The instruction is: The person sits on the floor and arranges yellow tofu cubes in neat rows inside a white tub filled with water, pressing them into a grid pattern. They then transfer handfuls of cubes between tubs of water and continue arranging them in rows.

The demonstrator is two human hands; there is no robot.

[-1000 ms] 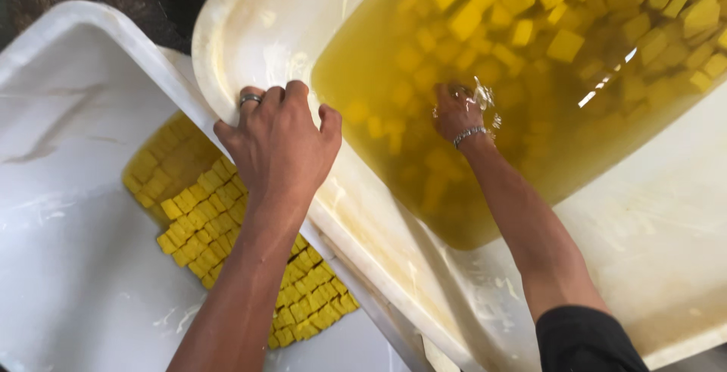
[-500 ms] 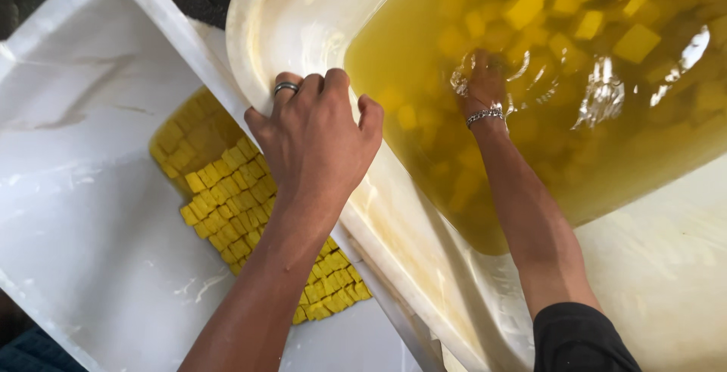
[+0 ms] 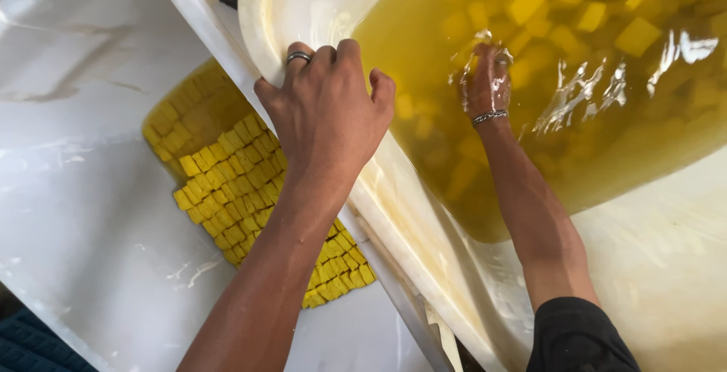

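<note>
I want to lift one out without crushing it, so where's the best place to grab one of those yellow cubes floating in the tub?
Pick a floating yellow cube apart from the others. Come down from above and pinch two opposite flat sides, which probably give fingers a square hold. The right hand is already in the yellow liquid nearby; the left hand grips the tub's rim.

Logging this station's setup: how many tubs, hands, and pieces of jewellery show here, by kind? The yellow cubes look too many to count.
White tubs: 2, the left tub and the right tub
Hands: 2, left hand and right hand
Rings: 1, ring
Bracelets: 1, bracelet
Total: 6
Yellow cubes: too many and too blurred to count.
</note>
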